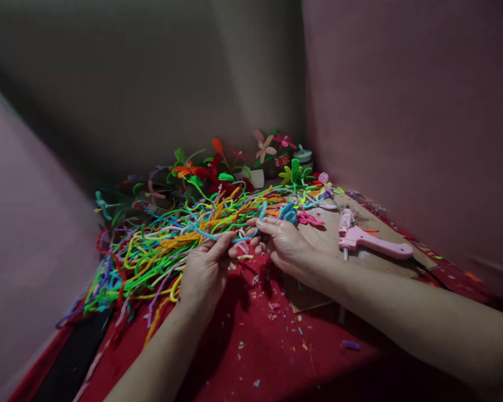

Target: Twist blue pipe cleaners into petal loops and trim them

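Red tabletop [276, 352] was littered with scraps. Left hand [205, 268] and right hand [283, 240] both pinched shut on a blue pipe cleaner [245, 237], held just above the cloth. Pipe cleaner pile [159, 245] sat left, pink glue gun [369, 240] right, finished flowers [264, 148] behind.

The forearm behind the left hand [203, 271] is cut by the bottom edge, and the one behind the right hand [283, 243] leaves at the lower right corner. The left grip shows mostly its back, its fingers curled under and hidden. The blue pipe cleaner [243, 237] between the 2 hands loses both ends in the tangled pile [151, 251]. The glue gun [369, 240] has a cord [427, 273] that fades into dark. A jar [304, 155] stands half covered by the flowers [218, 167] — too small to make out.
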Demonstrator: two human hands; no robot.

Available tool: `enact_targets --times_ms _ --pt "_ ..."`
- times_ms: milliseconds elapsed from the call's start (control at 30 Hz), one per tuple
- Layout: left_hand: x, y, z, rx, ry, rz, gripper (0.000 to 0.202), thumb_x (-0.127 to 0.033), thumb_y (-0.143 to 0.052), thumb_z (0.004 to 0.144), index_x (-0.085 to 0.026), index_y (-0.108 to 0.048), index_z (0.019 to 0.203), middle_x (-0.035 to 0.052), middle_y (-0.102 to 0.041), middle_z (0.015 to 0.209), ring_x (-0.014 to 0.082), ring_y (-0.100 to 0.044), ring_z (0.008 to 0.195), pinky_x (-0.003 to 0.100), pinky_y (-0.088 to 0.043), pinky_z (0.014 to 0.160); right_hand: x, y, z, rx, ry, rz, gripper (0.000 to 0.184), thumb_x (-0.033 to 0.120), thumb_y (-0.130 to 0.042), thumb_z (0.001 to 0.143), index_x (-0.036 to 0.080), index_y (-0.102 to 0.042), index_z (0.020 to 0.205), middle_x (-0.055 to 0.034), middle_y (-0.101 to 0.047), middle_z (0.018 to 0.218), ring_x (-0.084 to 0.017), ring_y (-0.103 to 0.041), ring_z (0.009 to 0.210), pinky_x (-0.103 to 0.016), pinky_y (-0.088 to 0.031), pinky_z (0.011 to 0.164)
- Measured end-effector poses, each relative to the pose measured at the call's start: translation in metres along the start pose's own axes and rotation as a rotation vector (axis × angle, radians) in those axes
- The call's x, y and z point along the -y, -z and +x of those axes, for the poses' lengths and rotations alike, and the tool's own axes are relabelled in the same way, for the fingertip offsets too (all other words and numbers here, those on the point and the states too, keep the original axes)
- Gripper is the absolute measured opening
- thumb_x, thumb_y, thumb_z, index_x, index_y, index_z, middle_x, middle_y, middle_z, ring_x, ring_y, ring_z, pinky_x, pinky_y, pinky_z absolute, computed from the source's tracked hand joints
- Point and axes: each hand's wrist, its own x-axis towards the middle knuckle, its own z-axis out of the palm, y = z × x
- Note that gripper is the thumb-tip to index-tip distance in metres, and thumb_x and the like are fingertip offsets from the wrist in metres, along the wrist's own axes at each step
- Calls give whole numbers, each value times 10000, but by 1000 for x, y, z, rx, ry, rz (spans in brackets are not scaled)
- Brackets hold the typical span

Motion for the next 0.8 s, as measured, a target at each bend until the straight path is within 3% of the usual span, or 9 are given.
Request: enact_targets --times_ms 133,300,500,700,800 --pt "-3 4 1 17 -39 -30 194 -207 -768 618 -87 -696 754 65 -694 727 94 -612 540 157 -491 454 -5 -3 -6 64 -31 -245 73 162 -584 775 102 -603 738 0 -595 566 -72 -524 413 -163 -393 352" --pt "-4 9 0 108 80 2 214 -189 -754 635 -80 -698 810 42 -654 606 89 -597 494 170 -513 477 -8 -6 -15 139 -37 -540 199 304 -607 763 120 -617 687 24 -551 510 -60 -452 380 -172 -343 345" --pt "-4 9 -4 145 89 108 181 -164 -755 622 -83 -691 771 27 -650 655 62 -564 465 150 -476 423 -7 -4 -19 153 83 -903 258 248 -500 832 133 -620 634 52 -454 435 -49 -342 370 -197 -238 389" --pt "-6 8 -9 174 139 244 271 -185 -739 639 -99 -691 891 47 -674 713 105 -591 498 201 -483 403 -8 -2 -19 188 283 -1098 248 167 -475 828 142 -671 679 1 -614 638 -100 -503 605 -221 -359 586" --pt "-5 8 -9 138 140 227 248 -207 -739 645 -103 -689 864 24 -652 648 86 -556 450 185 -447 373 -9 -2 -19 190 295 -1044 206 168 -505 809 154 -677 696 -1 -632 662 -117 -537 649 -237 -393 641"
